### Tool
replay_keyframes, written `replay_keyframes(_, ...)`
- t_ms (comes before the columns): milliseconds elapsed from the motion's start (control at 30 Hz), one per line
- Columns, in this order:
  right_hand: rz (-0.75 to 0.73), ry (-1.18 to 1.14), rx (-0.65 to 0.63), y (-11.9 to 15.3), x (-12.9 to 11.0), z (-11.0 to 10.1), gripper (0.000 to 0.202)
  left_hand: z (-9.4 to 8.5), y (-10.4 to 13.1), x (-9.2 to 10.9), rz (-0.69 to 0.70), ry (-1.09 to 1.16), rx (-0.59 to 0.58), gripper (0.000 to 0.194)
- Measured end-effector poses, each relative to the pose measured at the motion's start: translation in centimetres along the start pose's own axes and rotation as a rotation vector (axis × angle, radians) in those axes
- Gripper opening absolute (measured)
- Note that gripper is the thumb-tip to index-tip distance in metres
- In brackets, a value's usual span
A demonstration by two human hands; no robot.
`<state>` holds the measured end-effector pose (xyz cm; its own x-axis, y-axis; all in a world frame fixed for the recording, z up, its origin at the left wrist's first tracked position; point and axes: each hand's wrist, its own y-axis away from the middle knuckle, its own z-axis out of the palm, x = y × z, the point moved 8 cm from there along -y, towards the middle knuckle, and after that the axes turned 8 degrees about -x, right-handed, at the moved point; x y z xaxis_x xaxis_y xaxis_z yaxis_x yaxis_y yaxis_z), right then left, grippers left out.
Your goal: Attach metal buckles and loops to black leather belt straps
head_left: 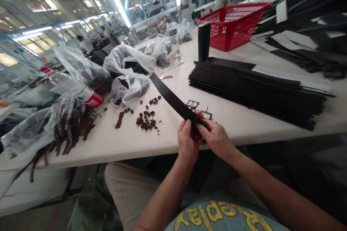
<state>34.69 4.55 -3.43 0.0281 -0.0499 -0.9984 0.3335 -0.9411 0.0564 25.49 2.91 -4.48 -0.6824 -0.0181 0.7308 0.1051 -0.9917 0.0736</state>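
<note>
A black strap (173, 103), flat and belt-like, slants up and left over the table from between my hands. My left hand (187, 140) is closed around its near part, thumb on top. Against that same end, my right hand (215, 137) pinches, its fingers curled close to the left ones. Whatever lies between the fingertips is mostly covered, and I cannot make out its details. Just beyond my hands lie metal buckle frames (192, 103). A small pile of brown loops (146, 121) sits to the left on the table.
A stack of black straps (252, 92) lies at right, behind it a black tumbler (204, 42) and a red basket (230, 25). At left are plastic bags (127, 61), a bottle with a red label (90, 95) and brown strips (72, 122). The table edge (121, 153) runs before me.
</note>
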Motion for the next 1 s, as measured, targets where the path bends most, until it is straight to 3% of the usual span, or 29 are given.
replay_keyframes(167,-0.017,0.043,-0.019,0.1,-0.1,0.1,0.034,-0.2,0.1,-0.1,-0.01,-0.033,-0.006,0.034)
replay_keyframes(433,-0.095,0.15,-0.054,0.0,-0.3,0.3,0.03,-0.1,-0.4,0.3,-0.143,-0.12,-0.154,0.03)
replay_keyframes(700,-0.057,0.079,-0.106,-0.3,0.4,0.2,0.028,0.3,-0.4,-0.1,-0.168,-0.233,-0.229,0.035)
replay_keyframes(867,-0.035,-0.028,-0.135,-0.1,0.8,0.3,0.03,-0.1,-0.1,0.0,-0.158,-0.261,-0.224,0.039)
replay_keyframes(1000,-0.078,0.045,-0.135,0.3,0.2,0.0,0.03,-0.9,-0.2,-0.5,-0.183,-0.293,-0.208,0.046)
